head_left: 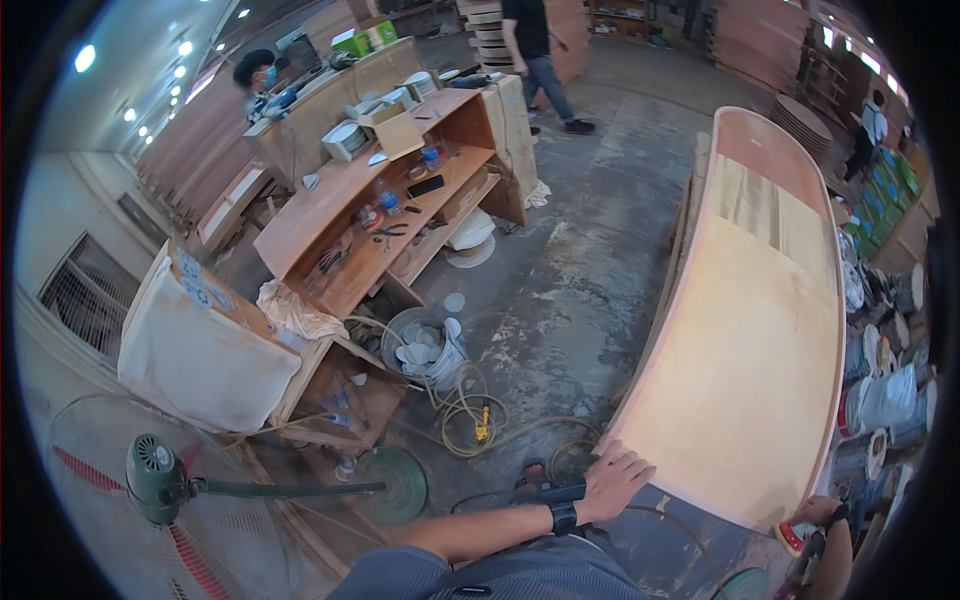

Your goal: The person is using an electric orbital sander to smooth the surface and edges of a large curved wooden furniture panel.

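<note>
A long wooden panel (745,330) with a pale face and a pinkish rim stretches away from me on the right. My left hand (616,482) rests at its near left corner, fingers stretched out and holding nothing. A dark band circles that wrist. Beside the panel's near right corner, my right hand (820,512) is closed over a red and white sander (789,538). My right hand and forearm partly hide the tool.
A wooden workbench (400,240) with tools and bottles stands left, near a bucket (425,345) of discs. A coiled hose (475,410) lies on the floor. A green fan (160,480) stands near left. Buckets (880,400) line the right. People (540,50) are farther off.
</note>
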The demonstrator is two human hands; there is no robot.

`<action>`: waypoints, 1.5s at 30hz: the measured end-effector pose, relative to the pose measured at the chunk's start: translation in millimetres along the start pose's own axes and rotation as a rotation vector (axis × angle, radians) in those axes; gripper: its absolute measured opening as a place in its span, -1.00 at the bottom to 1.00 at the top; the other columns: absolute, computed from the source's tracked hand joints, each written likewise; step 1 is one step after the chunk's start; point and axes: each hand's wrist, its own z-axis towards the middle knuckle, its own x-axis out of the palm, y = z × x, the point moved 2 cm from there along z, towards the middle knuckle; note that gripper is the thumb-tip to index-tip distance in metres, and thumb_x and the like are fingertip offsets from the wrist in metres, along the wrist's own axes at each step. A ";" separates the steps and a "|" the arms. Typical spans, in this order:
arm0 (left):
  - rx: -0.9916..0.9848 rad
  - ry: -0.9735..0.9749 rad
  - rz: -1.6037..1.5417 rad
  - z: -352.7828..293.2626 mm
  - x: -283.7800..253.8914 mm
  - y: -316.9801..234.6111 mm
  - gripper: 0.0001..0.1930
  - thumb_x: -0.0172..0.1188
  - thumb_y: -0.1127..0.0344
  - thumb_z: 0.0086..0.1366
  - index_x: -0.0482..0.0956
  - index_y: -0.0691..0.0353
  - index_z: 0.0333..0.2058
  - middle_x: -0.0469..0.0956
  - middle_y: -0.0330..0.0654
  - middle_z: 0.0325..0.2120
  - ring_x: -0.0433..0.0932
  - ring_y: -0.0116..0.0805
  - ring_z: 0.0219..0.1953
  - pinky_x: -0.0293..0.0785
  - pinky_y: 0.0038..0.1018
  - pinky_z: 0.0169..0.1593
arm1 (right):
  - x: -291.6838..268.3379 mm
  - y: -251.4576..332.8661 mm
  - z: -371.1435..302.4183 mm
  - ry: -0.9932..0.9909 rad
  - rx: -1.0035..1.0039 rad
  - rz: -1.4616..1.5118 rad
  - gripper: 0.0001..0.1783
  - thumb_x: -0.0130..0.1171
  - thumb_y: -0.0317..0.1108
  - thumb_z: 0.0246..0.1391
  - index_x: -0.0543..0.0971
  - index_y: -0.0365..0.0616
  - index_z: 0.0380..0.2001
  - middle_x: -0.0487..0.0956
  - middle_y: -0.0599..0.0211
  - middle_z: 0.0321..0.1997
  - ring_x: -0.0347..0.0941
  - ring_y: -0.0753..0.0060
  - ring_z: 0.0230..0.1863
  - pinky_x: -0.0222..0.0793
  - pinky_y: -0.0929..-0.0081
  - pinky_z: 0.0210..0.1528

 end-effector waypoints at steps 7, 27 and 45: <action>-0.051 0.035 0.176 -29.1 -30.9 36.2 -0.44 0.16 0.23 0.28 0.47 0.05 0.28 0.47 -0.33 0.24 0.23 -0.27 0.45 -0.10 0.11 0.48 | -3.7 71.2 -40.6 -0.105 -0.252 0.202 -0.35 0.56 0.20 -0.21 0.69 -0.26 -0.43 0.68 0.18 -0.25 0.61 0.32 -0.23 0.53 0.35 -0.13; -0.847 0.164 0.001 -260.7 -21.6 212.7 -0.30 0.33 -0.04 0.15 0.50 0.00 0.28 0.68 -0.02 0.01 0.60 0.05 0.11 0.46 -0.04 0.19 | -38.5 452.8 -245.7 -0.601 -0.586 0.401 -0.33 0.45 -0.02 -0.07 0.54 -0.16 0.05 0.61 -0.11 -0.08 0.59 -0.16 -0.05 0.55 0.08 0.03; -1.208 0.352 -0.271 -331.2 -70.4 299.9 -0.36 0.30 -0.02 0.28 0.55 0.31 0.20 0.64 0.13 0.09 0.61 0.03 0.17 0.51 -0.25 0.23 | 98.4 416.0 -246.7 -0.830 -0.474 1.008 -0.27 0.59 -0.30 -0.27 0.52 -0.18 0.05 0.59 0.07 0.01 0.56 0.07 0.04 0.46 0.23 0.16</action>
